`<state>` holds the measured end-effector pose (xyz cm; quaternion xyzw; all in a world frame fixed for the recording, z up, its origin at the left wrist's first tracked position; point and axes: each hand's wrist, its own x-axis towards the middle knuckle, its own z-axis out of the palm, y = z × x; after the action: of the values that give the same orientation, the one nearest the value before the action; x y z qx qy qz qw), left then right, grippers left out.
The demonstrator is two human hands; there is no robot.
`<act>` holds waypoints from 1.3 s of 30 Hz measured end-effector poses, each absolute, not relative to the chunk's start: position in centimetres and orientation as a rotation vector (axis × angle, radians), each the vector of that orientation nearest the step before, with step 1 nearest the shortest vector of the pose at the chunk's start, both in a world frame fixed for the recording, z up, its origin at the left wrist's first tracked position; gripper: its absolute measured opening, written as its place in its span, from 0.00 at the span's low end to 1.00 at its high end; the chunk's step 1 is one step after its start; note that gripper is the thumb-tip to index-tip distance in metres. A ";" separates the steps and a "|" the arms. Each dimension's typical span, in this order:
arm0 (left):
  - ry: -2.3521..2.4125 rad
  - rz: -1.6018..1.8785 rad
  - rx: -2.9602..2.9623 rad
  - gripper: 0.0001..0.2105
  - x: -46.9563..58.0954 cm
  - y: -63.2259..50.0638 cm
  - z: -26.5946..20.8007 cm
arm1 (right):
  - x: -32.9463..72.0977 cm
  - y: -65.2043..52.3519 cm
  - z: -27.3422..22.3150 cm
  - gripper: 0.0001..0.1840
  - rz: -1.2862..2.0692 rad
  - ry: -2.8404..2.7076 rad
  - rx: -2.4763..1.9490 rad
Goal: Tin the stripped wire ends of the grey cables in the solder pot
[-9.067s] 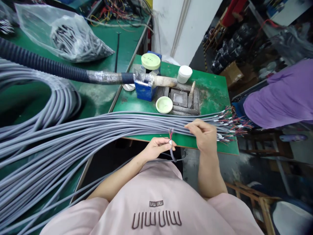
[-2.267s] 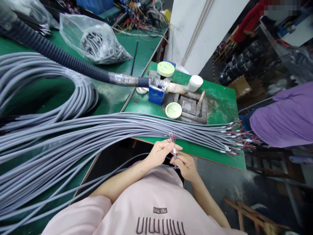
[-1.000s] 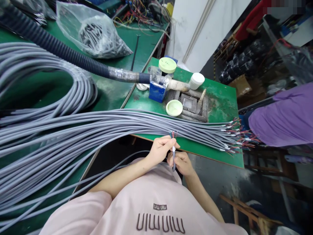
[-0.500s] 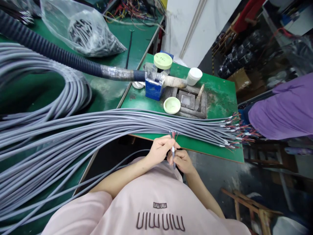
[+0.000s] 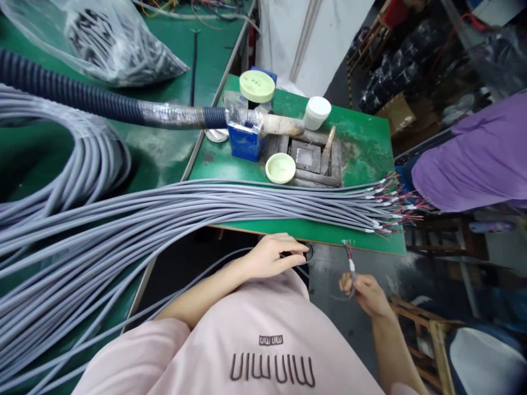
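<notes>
My right hand (image 5: 366, 292) is closed round a grey multi-core cable (image 5: 351, 278) a little below its stripped end. White wrap circles the end of the jacket, and thin coloured wires fan out above it. Off to the left, my left hand (image 5: 275, 255) hovers just in front of the bench edge, fingers stretched out and thumb apart. Part of the held cable runs behind that hand and below it. Across the bench lies a thick bundle of grey cables (image 5: 230, 206), their stripped, white-wrapped ends gathered at the right.
Behind the bundle are a solder pot (image 5: 307, 156), a pale green lid (image 5: 280, 168), a white tub (image 5: 317, 113) and a blue box (image 5: 244, 141) under a black hose (image 5: 102, 107). A bag of cable pieces (image 5: 119, 46) lies back left. At right stands a person in purple (image 5: 473, 153).
My right hand has moved right, carrying the cable end away from my left hand. The left hand has let go and its fingers have straightened. The view has shifted slightly.
</notes>
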<state>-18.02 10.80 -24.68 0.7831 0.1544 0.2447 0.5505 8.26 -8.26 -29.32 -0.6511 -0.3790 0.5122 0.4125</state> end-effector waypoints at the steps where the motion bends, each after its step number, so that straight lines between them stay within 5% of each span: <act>1: 0.366 0.611 1.948 0.13 -17.9 10.9 -24.9 | 9.4 -9.5 -29.8 0.30 1.219 -0.879 -1.863; 5: 0.529 0.792 2.272 0.11 -17.2 11.7 -25.5 | 11.3 -11.8 -31.6 0.23 0.937 -0.950 -2.799; 7: 0.639 0.876 2.386 0.10 -16.6 12.3 -25.7 | 10.4 -11.2 -31.8 0.19 1.025 -1.197 -2.933; 12: 0.853 0.958 2.629 0.09 -14.9 13.5 -26.1 | 4.6 -6.6 -30.1 0.17 1.312 -1.620 -2.213; 17: 0.910 1.001 2.712 0.08 -13.7 13.9 -26.3 | -0.1 -1.9 -29.0 0.17 1.639 -1.286 -1.509; 21: 0.843 0.982 2.670 0.06 -14.0 13.8 -25.5 | -1.2 0.9 -28.1 0.24 1.508 -0.894 -1.214; 29: 0.495 0.708 2.454 0.06 -16.9 12.3 -23.2 | 1.6 0.6 -22.3 0.21 0.509 -0.749 -1.302; 35: 0.417 0.670 1.884 0.11 -17.8 11.5 -22.5 | -1.2 0.0 -21.0 0.11 0.721 -1.273 -1.537; 39: 0.507 0.731 1.484 0.11 -18.0 11.6 -22.8 | -3.4 1.3 -21.5 0.15 0.875 -1.433 -1.516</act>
<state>-17.96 11.60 -22.78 0.6528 0.2232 0.3215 0.6486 -3.43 1.26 -21.52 -0.6065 -0.5732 0.3499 0.4256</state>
